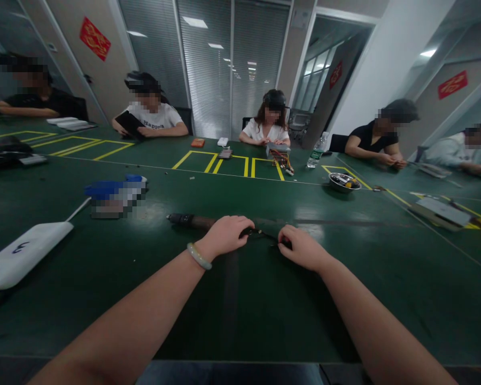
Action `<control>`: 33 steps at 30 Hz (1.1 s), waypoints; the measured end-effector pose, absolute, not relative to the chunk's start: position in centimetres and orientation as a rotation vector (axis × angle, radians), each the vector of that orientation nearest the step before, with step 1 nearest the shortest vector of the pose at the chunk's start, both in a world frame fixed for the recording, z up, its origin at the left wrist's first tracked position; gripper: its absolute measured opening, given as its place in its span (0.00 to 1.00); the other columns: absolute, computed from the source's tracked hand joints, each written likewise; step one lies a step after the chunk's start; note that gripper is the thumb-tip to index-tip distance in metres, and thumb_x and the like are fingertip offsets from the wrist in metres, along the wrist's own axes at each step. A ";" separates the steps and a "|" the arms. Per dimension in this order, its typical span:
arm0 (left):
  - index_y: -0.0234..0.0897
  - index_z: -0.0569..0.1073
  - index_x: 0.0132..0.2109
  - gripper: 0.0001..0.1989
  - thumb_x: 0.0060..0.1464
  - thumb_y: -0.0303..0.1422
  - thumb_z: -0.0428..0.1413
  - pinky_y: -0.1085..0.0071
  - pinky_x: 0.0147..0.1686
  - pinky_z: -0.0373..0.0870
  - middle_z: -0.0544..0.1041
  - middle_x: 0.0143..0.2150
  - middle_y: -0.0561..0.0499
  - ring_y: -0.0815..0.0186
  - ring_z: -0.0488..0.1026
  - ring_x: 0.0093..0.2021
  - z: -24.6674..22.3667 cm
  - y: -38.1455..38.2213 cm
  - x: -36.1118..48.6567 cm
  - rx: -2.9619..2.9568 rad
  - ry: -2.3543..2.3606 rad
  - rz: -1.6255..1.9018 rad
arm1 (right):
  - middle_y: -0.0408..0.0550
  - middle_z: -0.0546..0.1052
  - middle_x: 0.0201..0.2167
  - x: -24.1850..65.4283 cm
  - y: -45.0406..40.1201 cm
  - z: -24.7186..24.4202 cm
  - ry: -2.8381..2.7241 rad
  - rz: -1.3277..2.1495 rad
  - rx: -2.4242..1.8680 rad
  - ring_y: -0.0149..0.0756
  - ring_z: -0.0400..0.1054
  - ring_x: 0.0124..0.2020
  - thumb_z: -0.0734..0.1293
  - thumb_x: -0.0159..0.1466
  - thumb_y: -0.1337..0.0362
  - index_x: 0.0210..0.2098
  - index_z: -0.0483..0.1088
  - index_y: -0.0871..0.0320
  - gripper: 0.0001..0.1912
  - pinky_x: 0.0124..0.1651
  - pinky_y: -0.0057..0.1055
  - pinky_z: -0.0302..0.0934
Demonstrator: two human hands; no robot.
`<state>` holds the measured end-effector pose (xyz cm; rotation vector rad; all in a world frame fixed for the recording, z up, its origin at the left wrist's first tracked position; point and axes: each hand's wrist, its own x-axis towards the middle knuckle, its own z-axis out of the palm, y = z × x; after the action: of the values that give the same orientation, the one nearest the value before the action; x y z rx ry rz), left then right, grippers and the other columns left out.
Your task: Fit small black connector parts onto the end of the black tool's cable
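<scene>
A thin black cord [268, 234] runs between my two hands, just above or on the green table. My left hand [224, 235], with a pale bangle on the wrist, is closed around a dark part of it. My right hand [302, 246] pinches a black piece at the other side; its shape is mostly hidden by the fingers. A dark, slim cylindrical tool with a narrow metal tip [184, 220], resembling an electric screwdriver, lies on the table to the left. Its right end passes behind my left hand, so I cannot tell whether the cord joins it.
A white power bank [30, 254] with a cable lies at left, near a blurred blue item [104, 191]. Farther off stand a metal bowl [344, 182] of small parts and a water bottle [316, 152]. Several people sit across the table [264, 315].
</scene>
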<state>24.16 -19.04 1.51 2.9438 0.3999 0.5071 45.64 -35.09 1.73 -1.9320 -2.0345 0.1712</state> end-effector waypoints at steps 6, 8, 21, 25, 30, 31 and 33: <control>0.42 0.70 0.44 0.08 0.58 0.35 0.53 0.66 0.40 0.66 0.74 0.40 0.53 0.63 0.71 0.39 1.3 -19.1 24.6 2.956 0.475 0.510 | 0.46 0.71 0.36 44.0 -35.1 2.2 -2.006 0.106 -2.111 0.38 0.65 0.39 0.66 0.64 0.69 0.35 0.69 0.57 0.02 0.42 0.31 0.55; 0.41 0.70 0.42 0.07 0.57 0.36 0.53 0.66 0.39 0.65 0.74 0.39 0.52 0.63 0.72 0.38 1.2 -19.2 24.7 2.958 0.483 0.515 | 0.47 0.72 0.35 43.0 -35.0 1.8 -1.873 0.045 -2.220 0.40 0.66 0.38 0.65 0.65 0.69 0.36 0.69 0.57 0.02 0.40 0.32 0.54; 0.40 0.72 0.41 0.05 0.56 0.32 0.55 0.66 0.43 0.66 0.75 0.39 0.52 0.63 0.72 0.40 0.6 -18.5 24.9 2.922 0.353 0.554 | 0.46 0.74 0.35 42.2 -31.0 -1.0 -1.655 -0.045 -2.120 0.38 0.68 0.37 0.64 0.67 0.70 0.39 0.66 0.58 0.02 0.40 0.31 0.55; 0.39 0.72 0.42 0.06 0.56 0.31 0.55 0.66 0.44 0.66 0.75 0.40 0.51 0.63 0.72 0.41 0.7 -18.5 24.7 2.905 0.321 0.539 | 0.46 0.75 0.34 42.4 -29.4 -1.0 -1.637 -0.049 -2.098 0.38 0.68 0.37 0.66 0.65 0.70 0.38 0.67 0.58 0.03 0.39 0.30 0.55; 0.40 0.72 0.43 0.07 0.57 0.32 0.54 0.66 0.46 0.66 0.75 0.41 0.51 0.63 0.72 0.43 0.8 -18.6 24.4 2.879 0.321 0.518 | 0.40 0.75 0.31 42.4 -30.0 -1.2 -1.504 0.126 -2.047 0.34 0.69 0.34 0.69 0.63 0.67 0.34 0.70 0.55 0.03 0.35 0.28 0.56; 0.40 0.72 0.43 0.07 0.57 0.32 0.54 0.66 0.46 0.66 0.75 0.41 0.51 0.63 0.72 0.43 0.8 -18.6 24.4 2.873 0.324 0.511 | 0.39 0.75 0.31 42.3 -30.3 -1.2 -1.499 0.141 -2.027 0.34 0.69 0.34 0.69 0.63 0.66 0.34 0.70 0.54 0.03 0.35 0.27 0.56; 0.39 0.72 0.43 0.07 0.57 0.33 0.54 0.66 0.45 0.66 0.75 0.41 0.51 0.63 0.72 0.42 0.9 -18.6 24.4 2.866 0.346 0.503 | 0.39 0.75 0.32 42.1 -30.8 -1.3 -1.504 0.136 -2.008 0.33 0.69 0.34 0.69 0.63 0.66 0.34 0.71 0.54 0.02 0.36 0.27 0.57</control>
<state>24.45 -18.56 0.88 2.8658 0.3456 0.5027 42.12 -30.78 -1.28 -2.0083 -1.5041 0.1363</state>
